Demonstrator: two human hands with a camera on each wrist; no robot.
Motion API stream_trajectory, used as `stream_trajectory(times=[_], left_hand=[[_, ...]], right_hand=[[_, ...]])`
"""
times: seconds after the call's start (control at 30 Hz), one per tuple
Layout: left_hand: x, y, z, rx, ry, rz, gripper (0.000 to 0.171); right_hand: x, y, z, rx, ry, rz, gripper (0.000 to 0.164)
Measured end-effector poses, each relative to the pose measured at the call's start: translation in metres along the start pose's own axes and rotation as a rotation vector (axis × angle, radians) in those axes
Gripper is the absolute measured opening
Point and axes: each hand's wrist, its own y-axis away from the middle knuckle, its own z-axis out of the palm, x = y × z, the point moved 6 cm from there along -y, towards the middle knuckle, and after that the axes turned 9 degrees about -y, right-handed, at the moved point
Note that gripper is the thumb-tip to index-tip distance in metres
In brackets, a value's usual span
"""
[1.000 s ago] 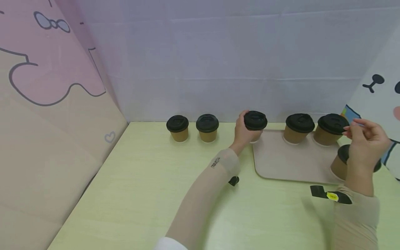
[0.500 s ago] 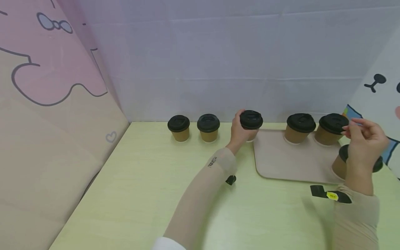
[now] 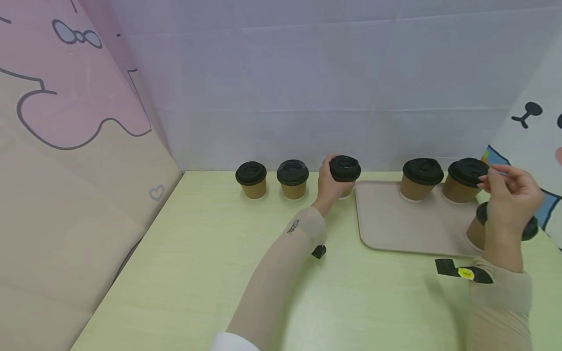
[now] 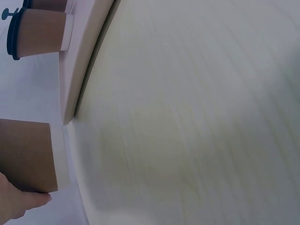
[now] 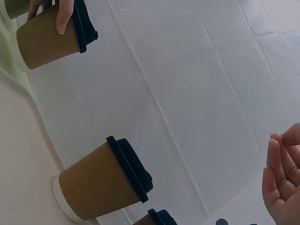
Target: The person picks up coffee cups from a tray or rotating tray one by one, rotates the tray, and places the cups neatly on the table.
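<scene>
Brown cup (image 5: 47, 47), blk lid (image 3: 345, 168), in L hand (image 3: 328, 187) nr tray (image 3: 404, 226).

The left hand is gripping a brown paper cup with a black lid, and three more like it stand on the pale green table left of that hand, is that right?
The count is wrong: the head view shows two brown paper cups with black lids, not three, on the pale green table left of the left hand. The rest is right.

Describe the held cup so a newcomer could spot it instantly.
In the head view, find the beige tray on the right. Just left of it is a black-lidded brown cup. Unlike its neighbours, it's gripped by the left hand.
</scene>
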Motion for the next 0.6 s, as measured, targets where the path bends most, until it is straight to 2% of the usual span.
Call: stream_trajectory(times=[0.23,0.37,0.6], left_hand=[[-0.0058,0.0003,-0.0004,0.013,0.023,-0.018,0.085],[-0.007,0.0,-0.0003,0.013,0.031,-0.013,0.085],[-0.0098,-0.0012,0.0005,0.02,0.02,-0.012,0.085]], right_hand=[[-0.0001,0.0002,-0.0009,0.0,-0.005,0.003,0.009],[-0.0004,0.0003,-0.0018,-0.002,0.038,-0.001,0.008],[-0.0005,-0.0005,-0.0031,0.003,0.014,0.001,0.008]])
